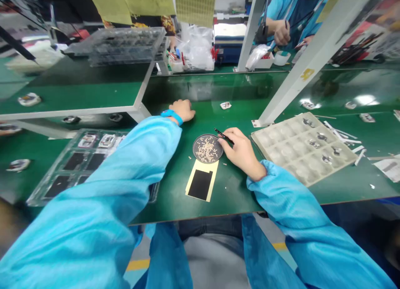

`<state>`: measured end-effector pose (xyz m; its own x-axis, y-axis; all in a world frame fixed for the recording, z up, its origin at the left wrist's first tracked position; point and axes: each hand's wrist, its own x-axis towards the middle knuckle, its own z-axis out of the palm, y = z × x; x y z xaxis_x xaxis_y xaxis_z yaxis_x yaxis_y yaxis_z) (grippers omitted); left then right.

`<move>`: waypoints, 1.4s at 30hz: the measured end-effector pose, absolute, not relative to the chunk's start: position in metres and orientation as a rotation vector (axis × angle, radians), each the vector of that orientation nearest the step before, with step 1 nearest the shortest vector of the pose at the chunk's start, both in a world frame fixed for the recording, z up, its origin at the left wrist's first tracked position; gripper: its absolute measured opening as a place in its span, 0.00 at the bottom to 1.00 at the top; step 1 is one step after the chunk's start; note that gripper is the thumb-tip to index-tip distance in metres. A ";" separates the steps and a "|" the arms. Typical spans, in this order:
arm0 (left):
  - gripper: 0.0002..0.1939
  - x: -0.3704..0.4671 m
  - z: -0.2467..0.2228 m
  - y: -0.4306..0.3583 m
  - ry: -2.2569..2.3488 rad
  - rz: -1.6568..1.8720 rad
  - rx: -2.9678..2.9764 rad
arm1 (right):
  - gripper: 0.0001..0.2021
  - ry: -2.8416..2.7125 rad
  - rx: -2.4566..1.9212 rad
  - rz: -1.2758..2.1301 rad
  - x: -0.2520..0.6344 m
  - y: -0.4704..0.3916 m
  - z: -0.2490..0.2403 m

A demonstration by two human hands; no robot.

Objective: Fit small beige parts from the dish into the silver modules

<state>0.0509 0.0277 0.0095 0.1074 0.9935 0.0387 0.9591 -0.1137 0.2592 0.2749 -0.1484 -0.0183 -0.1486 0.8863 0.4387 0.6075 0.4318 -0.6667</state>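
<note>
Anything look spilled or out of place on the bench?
Yes, mildly: tiny beige pieces lie loose on the green bench beside the round grey perforated dish, which holds many similar ones. White strips also lie scattered untidily beside the cream plastic compartment tray.

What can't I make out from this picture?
In the head view:
Clear tray: partly hidden by the left sleeve.
Left hand: palm hidden by its own back.
Black tool: one end hidden by the right hand.
Pale bits in the round dish: too small to identify.
White paper: cut off by the right edge.
</note>
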 end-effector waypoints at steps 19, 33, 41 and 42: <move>0.23 0.112 -0.006 0.008 1.486 0.721 2.185 | 0.23 -1.431 -1.231 1.171 0.285 -0.152 -0.005; 0.09 0.031 -0.007 -0.163 1.033 0.743 1.301 | 0.13 -1.854 -1.287 1.117 0.268 -0.174 -0.012; 0.07 0.032 -0.004 -0.168 1.040 0.777 1.324 | 0.15 -1.847 -1.296 1.132 0.268 -0.172 -0.016; 0.07 0.032 -0.004 -0.169 1.044 0.774 1.315 | 0.15 -1.844 -1.293 1.134 0.268 -0.172 -0.016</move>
